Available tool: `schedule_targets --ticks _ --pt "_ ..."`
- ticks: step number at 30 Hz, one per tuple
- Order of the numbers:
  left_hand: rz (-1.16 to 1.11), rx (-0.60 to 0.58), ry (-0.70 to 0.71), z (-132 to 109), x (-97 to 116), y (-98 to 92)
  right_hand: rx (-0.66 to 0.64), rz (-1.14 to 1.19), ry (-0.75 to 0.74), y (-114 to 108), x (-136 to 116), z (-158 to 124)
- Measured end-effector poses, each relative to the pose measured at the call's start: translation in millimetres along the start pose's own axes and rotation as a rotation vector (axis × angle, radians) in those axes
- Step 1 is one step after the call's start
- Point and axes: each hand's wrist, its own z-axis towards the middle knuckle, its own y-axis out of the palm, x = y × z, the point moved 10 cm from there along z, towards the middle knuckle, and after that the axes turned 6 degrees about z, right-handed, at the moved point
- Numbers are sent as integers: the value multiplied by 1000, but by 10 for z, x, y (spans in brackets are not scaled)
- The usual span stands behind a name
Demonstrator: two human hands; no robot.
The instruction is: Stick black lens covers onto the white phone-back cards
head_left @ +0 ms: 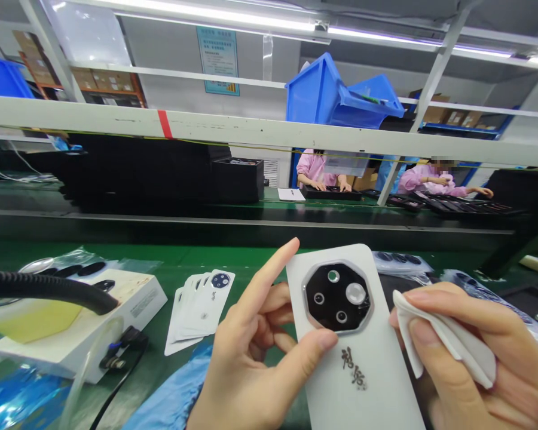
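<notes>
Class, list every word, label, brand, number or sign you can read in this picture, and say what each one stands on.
Phone: two dark stacked calligraphic characters, too stylised to quote with certainty.
Label on the white box: too small to read.
Wall poster: too small to read.

The phone back (323,382) at lower centre is smooth, matt white, with a glossy black glass camera island (327,304) ringed by a polished silver metal bezel (303,289). The cloth (448,337) at lower right is soft, thin white fabric. At left, the box (138,298) is smooth white card, the hose (40,285) ribbed black plastic, and the bags (67,260) clear, shiny film. The worktop (170,257) is matt green; the bins (323,95) at upper centre are glossy blue plastic.
</notes>
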Motion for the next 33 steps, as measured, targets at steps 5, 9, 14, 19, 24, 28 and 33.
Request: schedule_targets --ticks 5,9,14,19,24,28,33 --pt "-5 9 18 -6 12 -2 45 19 24 -13 4 -21" --pt "12 10 22 -12 16 -5 63 12 45 -3 20 -28" --pt "16 21 36 -14 25 -14 51 13 15 11 -19 -13" --pt "8 26 95 -10 66 -10 109 60 74 3 -5 -34" --pt "54 22 158 -8 112 3 99 83 40 55 -26 -18" --pt "116 37 187 -14 139 -7 116 83 -6 37 -53 -9" --pt "140 49 199 -22 155 -18 117 73 -1 9 -49 -29"
